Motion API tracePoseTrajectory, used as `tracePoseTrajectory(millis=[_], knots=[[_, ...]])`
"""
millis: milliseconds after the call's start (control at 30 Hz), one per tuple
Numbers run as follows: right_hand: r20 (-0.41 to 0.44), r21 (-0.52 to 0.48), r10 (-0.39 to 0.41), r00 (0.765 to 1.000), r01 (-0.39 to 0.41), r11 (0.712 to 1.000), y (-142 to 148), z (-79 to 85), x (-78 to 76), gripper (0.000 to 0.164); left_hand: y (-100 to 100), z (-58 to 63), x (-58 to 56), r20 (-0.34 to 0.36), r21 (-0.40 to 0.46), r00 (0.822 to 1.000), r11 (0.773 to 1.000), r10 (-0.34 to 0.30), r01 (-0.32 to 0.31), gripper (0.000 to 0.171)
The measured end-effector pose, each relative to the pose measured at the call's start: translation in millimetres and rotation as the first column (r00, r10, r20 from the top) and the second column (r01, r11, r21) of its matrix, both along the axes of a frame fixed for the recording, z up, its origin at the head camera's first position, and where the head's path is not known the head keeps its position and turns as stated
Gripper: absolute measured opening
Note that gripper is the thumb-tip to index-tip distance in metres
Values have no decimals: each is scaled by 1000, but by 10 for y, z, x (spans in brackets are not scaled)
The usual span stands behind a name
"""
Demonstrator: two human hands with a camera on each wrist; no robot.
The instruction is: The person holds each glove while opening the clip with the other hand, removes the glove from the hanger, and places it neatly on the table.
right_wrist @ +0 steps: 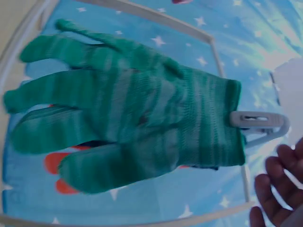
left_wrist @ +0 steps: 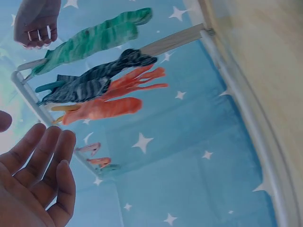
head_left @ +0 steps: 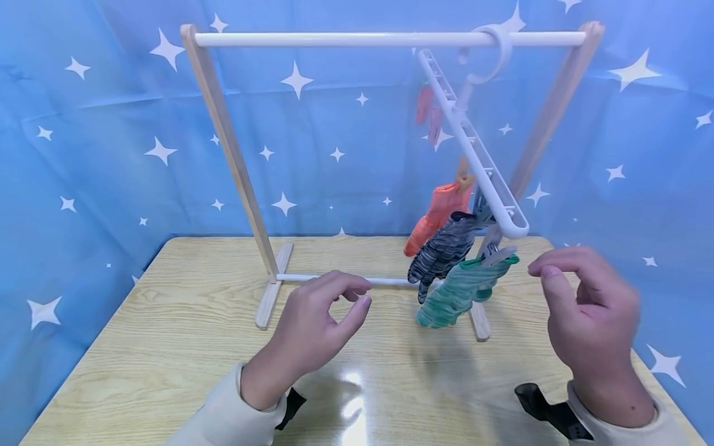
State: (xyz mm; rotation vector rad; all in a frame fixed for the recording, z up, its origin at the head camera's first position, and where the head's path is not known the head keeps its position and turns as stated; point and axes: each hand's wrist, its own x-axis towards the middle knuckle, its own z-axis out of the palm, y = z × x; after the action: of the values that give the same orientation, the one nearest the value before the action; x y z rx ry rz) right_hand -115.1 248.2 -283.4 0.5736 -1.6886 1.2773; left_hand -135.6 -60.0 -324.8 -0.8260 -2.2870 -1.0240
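Observation:
A green striped glove point(right_wrist: 128, 104) hangs by its cuff from a grey clothes peg point(right_wrist: 259, 120) at the near end of a white hanger point(head_left: 474, 145). Behind it hang a black-and-grey glove point(head_left: 446, 248) and an orange glove point(head_left: 440, 214), the orange one from a yellow peg point(left_wrist: 64, 108). My right hand point(head_left: 594, 310) is just right of the grey peg, its fingers loosely bent and holding nothing. Left of the gloves, my left hand point(head_left: 320, 319) is raised above the table with nothing in it; its fingers look relaxed in the left wrist view.
The hanger's hook loops over the white top bar point(head_left: 334, 39) of a wooden-legged rack point(head_left: 229, 148) on the wood-grain table point(head_left: 184, 347). Pink pegs point(head_left: 425, 105) hang near the hanger's far end. A blue star-patterned cloth point(head_left: 346, 111) covers the background.

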Motion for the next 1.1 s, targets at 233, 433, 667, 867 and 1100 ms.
tracePoseTrajectory(millis=[233,433,667,867,1100], knots=[[-179,-247,115,977,-158,956,-206,173,-96,18,50,163,-59,-36,96,999,994,-39,42,15],[-204,-317,100,974,-163,934,-295,216,-176,20,136,268,-110,-41,140,996,986,-84,89,16],[-227,-396,62,972,-150,906,-362,219,-248,22,280,347,-155,-64,163,989,977,-130,139,18],[-269,-417,21,963,-137,898,-348,237,-341,21,406,396,-186,-63,165,987,973,-151,159,18],[-108,-225,-4,994,-20,974,-254,148,-308,26,454,367,-198,-52,136,989,980,-138,144,18]])
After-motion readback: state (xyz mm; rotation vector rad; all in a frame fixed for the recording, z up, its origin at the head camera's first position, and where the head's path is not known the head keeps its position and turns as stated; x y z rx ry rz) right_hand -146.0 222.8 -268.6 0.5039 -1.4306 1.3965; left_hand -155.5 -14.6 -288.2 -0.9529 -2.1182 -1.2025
